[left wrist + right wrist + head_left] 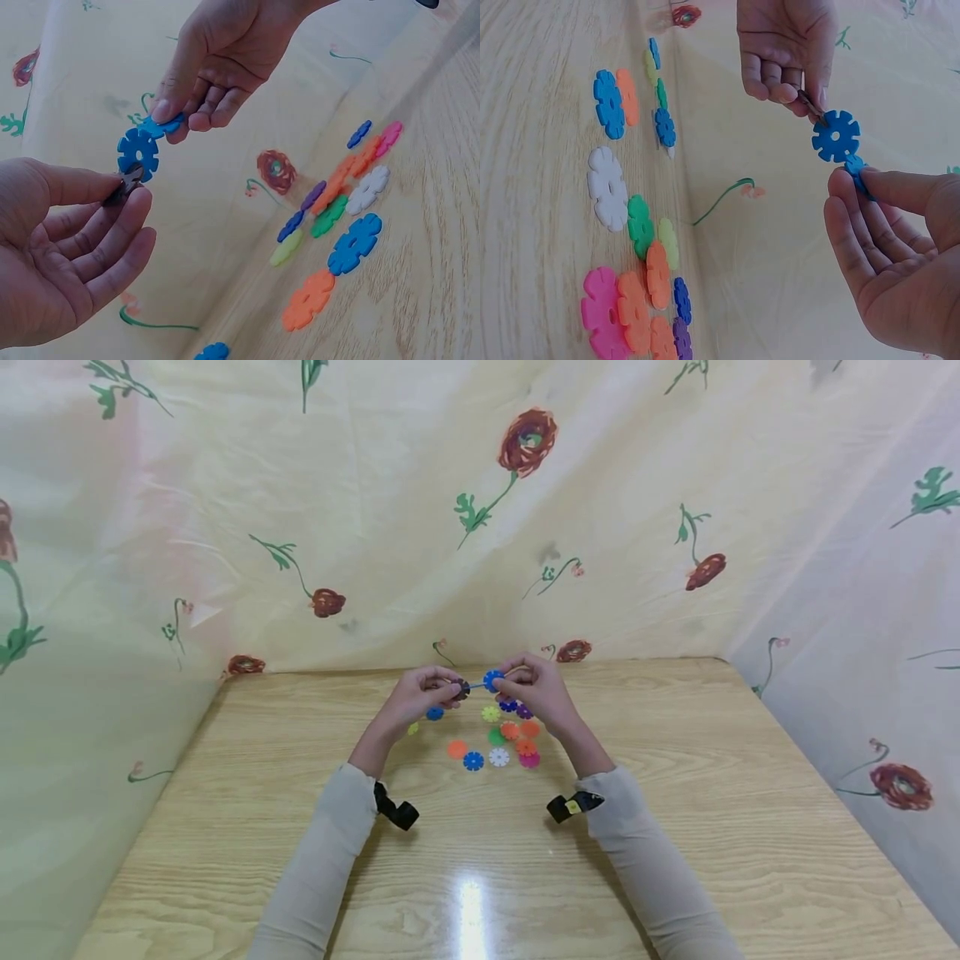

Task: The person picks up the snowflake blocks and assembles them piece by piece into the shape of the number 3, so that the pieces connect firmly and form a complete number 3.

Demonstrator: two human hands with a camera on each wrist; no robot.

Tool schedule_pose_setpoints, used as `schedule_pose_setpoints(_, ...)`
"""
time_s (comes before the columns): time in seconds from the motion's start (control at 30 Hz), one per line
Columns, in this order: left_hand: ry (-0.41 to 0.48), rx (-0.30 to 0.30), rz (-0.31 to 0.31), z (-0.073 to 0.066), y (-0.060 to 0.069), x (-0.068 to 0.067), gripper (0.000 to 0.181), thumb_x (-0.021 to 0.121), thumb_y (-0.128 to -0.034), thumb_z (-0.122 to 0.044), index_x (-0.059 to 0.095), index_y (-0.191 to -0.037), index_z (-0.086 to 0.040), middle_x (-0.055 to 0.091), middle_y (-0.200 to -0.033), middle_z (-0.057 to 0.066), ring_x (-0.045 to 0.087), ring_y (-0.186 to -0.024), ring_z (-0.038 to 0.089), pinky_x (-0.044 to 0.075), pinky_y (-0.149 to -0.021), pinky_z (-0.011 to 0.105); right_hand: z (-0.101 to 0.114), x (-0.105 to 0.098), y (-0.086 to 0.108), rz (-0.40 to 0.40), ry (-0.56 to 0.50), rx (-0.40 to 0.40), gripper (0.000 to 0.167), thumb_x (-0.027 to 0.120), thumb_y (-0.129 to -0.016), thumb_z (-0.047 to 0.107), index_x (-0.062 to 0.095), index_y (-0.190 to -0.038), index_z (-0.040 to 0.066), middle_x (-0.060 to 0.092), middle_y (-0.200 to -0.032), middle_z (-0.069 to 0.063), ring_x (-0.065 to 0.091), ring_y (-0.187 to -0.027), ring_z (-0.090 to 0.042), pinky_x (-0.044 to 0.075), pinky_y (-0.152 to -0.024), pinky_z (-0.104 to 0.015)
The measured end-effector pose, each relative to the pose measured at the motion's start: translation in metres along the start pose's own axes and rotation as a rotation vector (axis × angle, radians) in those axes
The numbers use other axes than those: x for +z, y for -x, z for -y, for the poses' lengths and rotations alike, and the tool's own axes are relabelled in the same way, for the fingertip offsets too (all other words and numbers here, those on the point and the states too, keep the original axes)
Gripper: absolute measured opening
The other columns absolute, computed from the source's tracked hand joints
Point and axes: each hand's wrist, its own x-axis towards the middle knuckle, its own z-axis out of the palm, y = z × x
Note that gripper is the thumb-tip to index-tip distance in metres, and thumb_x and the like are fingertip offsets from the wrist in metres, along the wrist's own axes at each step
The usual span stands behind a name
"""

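Observation:
Over the far part of the table both hands hold a short chain of notched plastic discs. My left hand (pixel 414 700) pinches a dark brown notched disc (pixel 464 691) between thumb and fingers. A blue notched disc (pixel 492 680) is pinched by my right hand (pixel 542 692). Between these two is a middle blue disc (pixel 836 136), seen almost edge-on in the head view. It meets the dark disc on one side and the other blue disc on the opposite side, slotted at the notches. Fingers partly cover both outer discs.
Below the hands, several loose discs lie on the wooden table (pixel 465 827), among them a white disc (pixel 498 757), a blue disc (pixel 473 762), a pink disc (pixel 529 760) and an orange disc (pixel 457 749). Flowered cloth (pixel 390 527) hangs behind the table and at its sides.

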Motion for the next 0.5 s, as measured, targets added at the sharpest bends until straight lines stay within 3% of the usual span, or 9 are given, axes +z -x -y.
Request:
schedule_pose_setpoints(0.27,0.015,0.005,0.006,0.0007,-0.0007,0.0021,0.027,0.063,-0.1015,-0.011,0.065,-0.123,0.004,0.074,-0.108,0.016,0.074,-0.088,0.018,0.048,-0.104,0.064,0.0007,0.0009,0.0008,0.012,0.023,0.009,0.023,0.072,-0.096,0.009,0.066,-0.113,-0.004,0.076,-0.093,-0.023,0.076,-0.076,-0.025,0.063,-0.081,-0.049)
schedule_pose_setpoints(0.4,0.029,-0.002,0.014,-0.0003,-0.0007,0.0035,0.026,0.066,-0.0997,-0.011,0.068,-0.121,0.004,0.073,-0.110,0.020,0.075,-0.096,0.026,0.048,-0.104,0.063,0.0001,0.0004,0.0003,0.020,0.029,0.010,0.023,0.072,-0.096,0.011,0.069,-0.116,-0.002,0.077,-0.094,-0.022,0.077,-0.079,-0.028,0.060,-0.085,-0.055)
schedule_pose_setpoints(0.5,0.048,-0.003,0.021,-0.0003,-0.0012,0.0045,0.025,0.068,-0.0985,-0.010,0.070,-0.119,0.004,0.074,-0.109,0.019,0.074,-0.100,0.033,0.049,-0.104,0.063,-0.0007,-0.0002,-0.0005,0.031,0.025,0.007,0.024,0.072,-0.096,0.011,0.071,-0.116,-0.001,0.077,-0.095,-0.022,0.076,-0.084,-0.038,0.060,-0.086,-0.055)
